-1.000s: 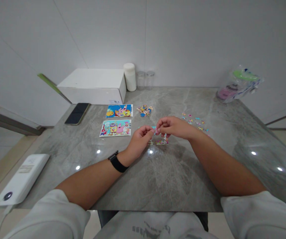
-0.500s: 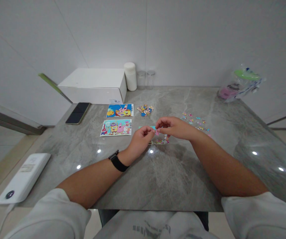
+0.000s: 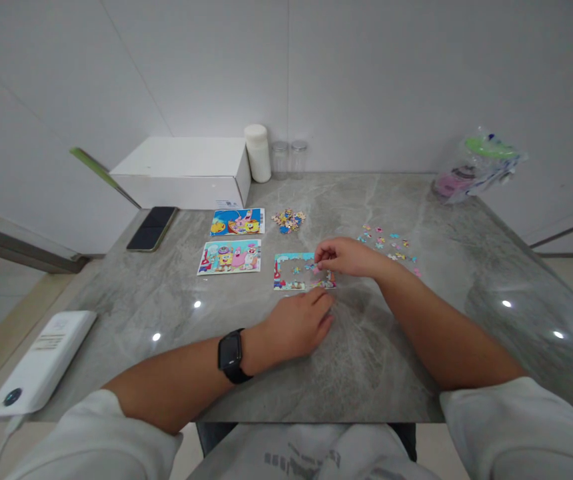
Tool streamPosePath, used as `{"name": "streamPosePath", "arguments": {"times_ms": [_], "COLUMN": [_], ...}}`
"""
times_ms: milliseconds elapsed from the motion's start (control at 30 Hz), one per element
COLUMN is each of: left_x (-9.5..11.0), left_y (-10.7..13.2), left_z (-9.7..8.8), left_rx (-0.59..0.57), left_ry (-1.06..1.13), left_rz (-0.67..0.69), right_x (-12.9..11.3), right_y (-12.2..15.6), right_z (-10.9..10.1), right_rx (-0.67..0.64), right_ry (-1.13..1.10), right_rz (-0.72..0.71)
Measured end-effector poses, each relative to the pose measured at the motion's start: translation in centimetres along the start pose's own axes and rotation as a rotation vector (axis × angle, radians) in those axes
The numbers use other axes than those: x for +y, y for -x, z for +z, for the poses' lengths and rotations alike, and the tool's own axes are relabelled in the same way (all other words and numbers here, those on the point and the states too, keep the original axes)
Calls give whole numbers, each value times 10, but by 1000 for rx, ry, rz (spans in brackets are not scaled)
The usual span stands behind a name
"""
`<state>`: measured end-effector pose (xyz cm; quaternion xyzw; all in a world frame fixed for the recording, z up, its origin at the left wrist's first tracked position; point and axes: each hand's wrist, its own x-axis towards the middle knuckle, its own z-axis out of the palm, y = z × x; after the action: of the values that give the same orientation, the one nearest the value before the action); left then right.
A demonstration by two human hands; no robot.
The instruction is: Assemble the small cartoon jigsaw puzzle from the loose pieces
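Observation:
The puzzle frame [image 3: 277, 275] lies on the grey table, its border filled with picture and a few loose pieces inside its opening. My right hand [image 3: 349, 257] is over its right side, thumb and fingers pinched on a small pink puzzle piece [image 3: 316, 270]. Palm down just below the frame, my left hand [image 3: 300, 325] has its fingers stretched out, the tips near the lower right edge; nothing is held in it. To the right lie scattered puzzle pieces [image 3: 379, 245]. Left of the frame rests a picture card [image 3: 230, 257] with cartoon figures.
A second picture card [image 3: 237, 222] and a heap of puzzle pieces [image 3: 289, 221] are farther back. Along the wall stand a white box [image 3: 181, 167], a white bottle [image 3: 258, 153] and two glass jars [image 3: 289, 160]. A phone [image 3: 152, 229], white power bank [image 3: 41, 363] and plastic bag [image 3: 474, 170] sit near the sides.
My left hand has left the frame's opening and come down toward me, its fingers now spread below the frame. My right hand stays at the right side with the pink piece.

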<state>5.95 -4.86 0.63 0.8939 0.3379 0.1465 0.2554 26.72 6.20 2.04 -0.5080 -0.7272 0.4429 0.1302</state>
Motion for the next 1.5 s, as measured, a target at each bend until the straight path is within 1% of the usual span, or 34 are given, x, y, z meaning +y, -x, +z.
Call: {"name": "streamPosePath", "arguments": {"times_ms": [67, 167, 367, 533, 633, 833, 1033, 1500], "left_x": [9, 14, 13, 11, 11, 13, 15, 11], "left_y": [6, 9, 4, 5, 6, 5, 5, 4], "left_z": [5, 7, 4, 6, 6, 3, 2, 3], "left_rx": [-55, -71, -100, -140, -154, -151, -169, -182], "left_ry": [-92, -172, -234, -323, -359, -357, -370, -347], "left_rz": [6, -22, -94, -98, -93, -90, -100, -87], "right_x": [2, 3, 0, -3, -4, -4, -1, -3], "right_y": [-3, -5, -4, -4, -4, -4, -7, -8], "right_z": [5, 10, 13, 13, 14, 18, 21, 26], "right_rx": [-9, -6, -4, -10, -36, -35, -15, -28], "right_ry": [66, 142, 242, 307, 324, 377, 419, 470], "right_rz": [-2, -16, -50, -29, -14, 9, -11, -17]}}
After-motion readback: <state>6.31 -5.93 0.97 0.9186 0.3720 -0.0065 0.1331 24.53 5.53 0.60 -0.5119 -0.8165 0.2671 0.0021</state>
